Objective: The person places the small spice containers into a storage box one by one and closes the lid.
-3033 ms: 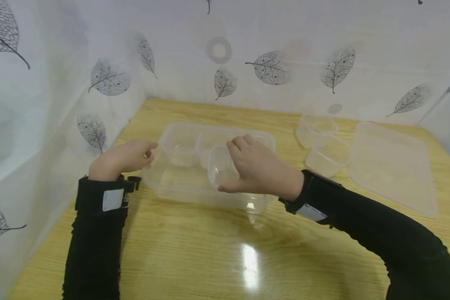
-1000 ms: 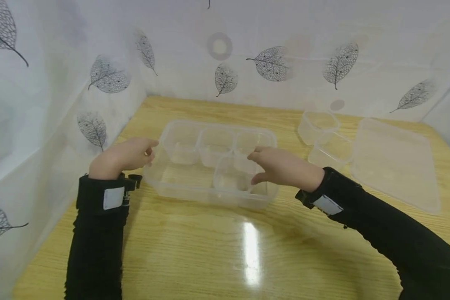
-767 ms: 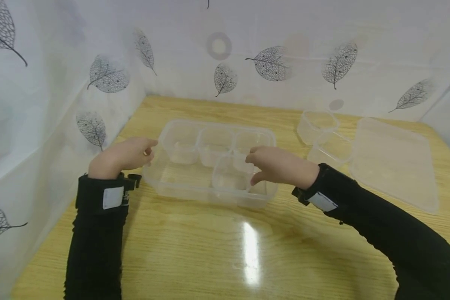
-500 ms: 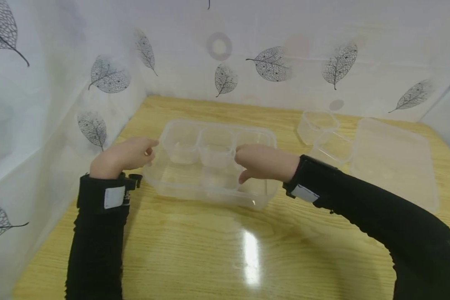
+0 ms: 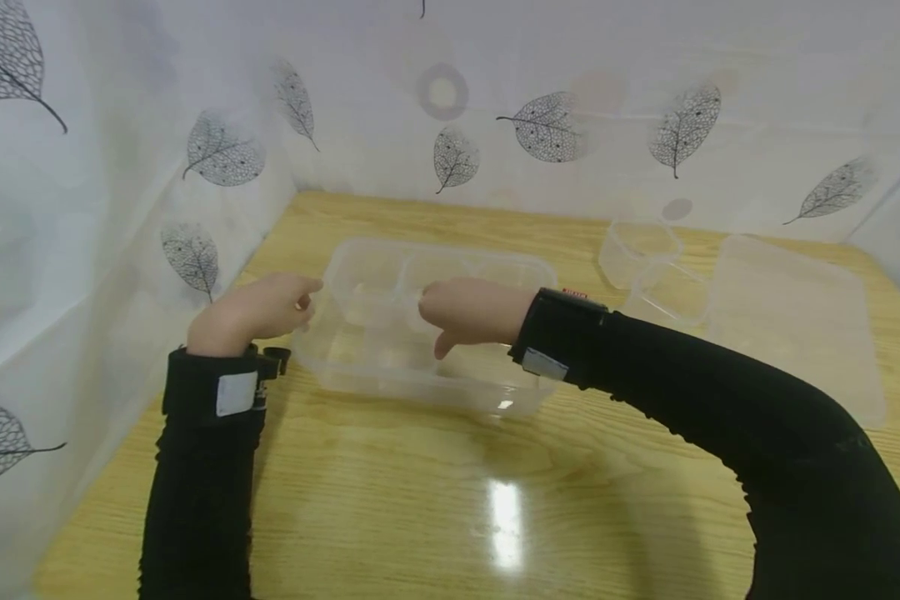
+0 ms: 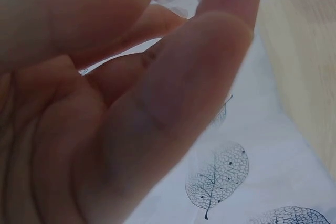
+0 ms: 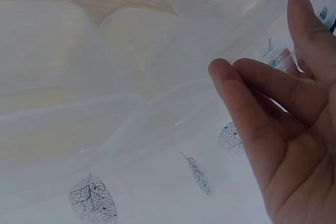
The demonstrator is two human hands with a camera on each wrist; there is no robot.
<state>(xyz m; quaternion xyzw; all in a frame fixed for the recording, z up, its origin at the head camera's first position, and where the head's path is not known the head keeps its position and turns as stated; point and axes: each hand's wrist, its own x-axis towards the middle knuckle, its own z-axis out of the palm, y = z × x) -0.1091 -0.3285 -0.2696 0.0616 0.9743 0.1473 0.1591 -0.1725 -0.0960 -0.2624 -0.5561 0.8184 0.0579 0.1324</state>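
A large clear plastic box lies on the table, holding a back row of small clear boxes, among them one at the left corner. My left hand pinches the large box's left rim, thumb against the fingers in the left wrist view. Over the large box's middle is my right hand, beside another small clear box in the front row. Its fingers look fairly straight, with the thumb spread apart. The hand partly hides the back row, and the exact contact with the small box is unclear.
Two more small clear boxes, one farther back and one nearer, stand right of the large box. Beyond them lies a flat clear lid. A leaf-patterned sheet borders the wooden table behind and at left.
After lowering a small box into the large box's front right, my right hand has moved left, and that small box has slid left along the front row. My left hand stays put.
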